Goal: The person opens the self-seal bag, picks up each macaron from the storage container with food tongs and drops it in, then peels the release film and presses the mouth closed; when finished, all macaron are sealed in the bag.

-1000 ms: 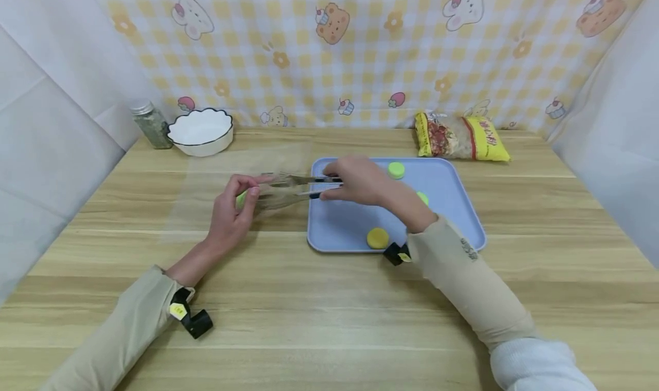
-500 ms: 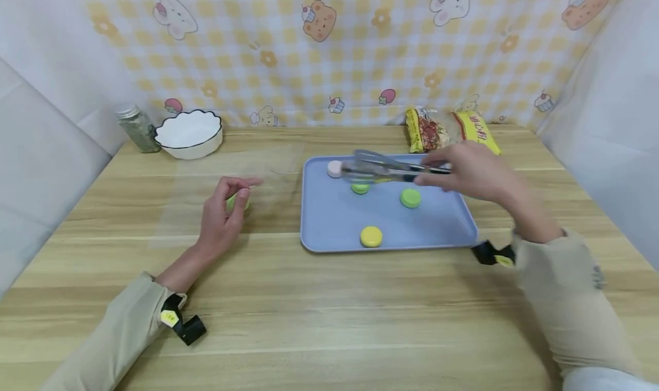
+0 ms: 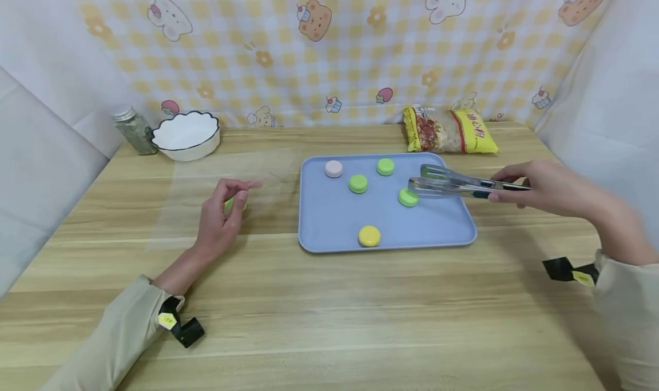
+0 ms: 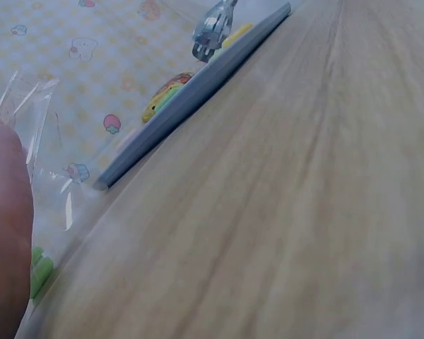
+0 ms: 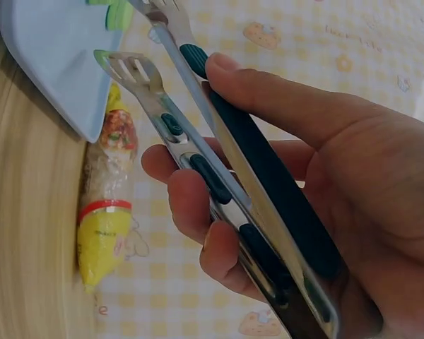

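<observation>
Tongs [image 3: 463, 179] have moved right; right hand [image 3: 553, 188] grips them past the tray's edge [image 3: 469, 216], left hand [image 3: 218, 222] pinches clear plastic [image 4: 39, 116]

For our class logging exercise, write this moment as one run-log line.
right hand: holds silver metal tongs over blue rectangular tray | left hand: touches clear plastic bag

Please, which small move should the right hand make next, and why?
Probably the right hand should lower the tongs around the nearest green disc and pinch it: the parted tips appear close to this disc, while the left hand holds the clear bag.
</observation>
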A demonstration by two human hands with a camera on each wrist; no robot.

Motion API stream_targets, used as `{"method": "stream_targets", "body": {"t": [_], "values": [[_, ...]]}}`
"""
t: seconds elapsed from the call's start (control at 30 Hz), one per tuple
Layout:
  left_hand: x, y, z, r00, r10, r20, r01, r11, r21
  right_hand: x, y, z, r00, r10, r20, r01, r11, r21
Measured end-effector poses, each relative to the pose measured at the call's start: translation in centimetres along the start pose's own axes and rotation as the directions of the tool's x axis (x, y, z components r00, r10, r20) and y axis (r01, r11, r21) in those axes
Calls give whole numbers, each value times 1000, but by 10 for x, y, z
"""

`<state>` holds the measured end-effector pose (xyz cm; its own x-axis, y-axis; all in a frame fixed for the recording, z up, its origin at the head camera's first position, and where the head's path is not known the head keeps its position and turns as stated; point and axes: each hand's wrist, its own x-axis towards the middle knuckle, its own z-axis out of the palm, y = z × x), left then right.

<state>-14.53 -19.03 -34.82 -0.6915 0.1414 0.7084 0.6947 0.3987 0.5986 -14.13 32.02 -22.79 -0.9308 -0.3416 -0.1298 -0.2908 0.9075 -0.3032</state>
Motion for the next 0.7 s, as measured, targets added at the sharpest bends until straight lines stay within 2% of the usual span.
{"method": "stream_targets", "body": {"t": [0.23, 0.43, 0.7], "values": [[1, 2, 0, 1000, 11, -5, -11, 1000, -18, -1, 3, -2, 999, -36, -33, 36, 999, 7], [2, 1, 1, 1000, 27, -8, -28, 999, -24, -1, 2, 1, 996, -86, -25, 85, 996, -20], [1, 3, 0, 1000, 20, -15, -20, 999, -32, 3, -1, 4, 997, -70, -15, 69, 995, -66]]}}
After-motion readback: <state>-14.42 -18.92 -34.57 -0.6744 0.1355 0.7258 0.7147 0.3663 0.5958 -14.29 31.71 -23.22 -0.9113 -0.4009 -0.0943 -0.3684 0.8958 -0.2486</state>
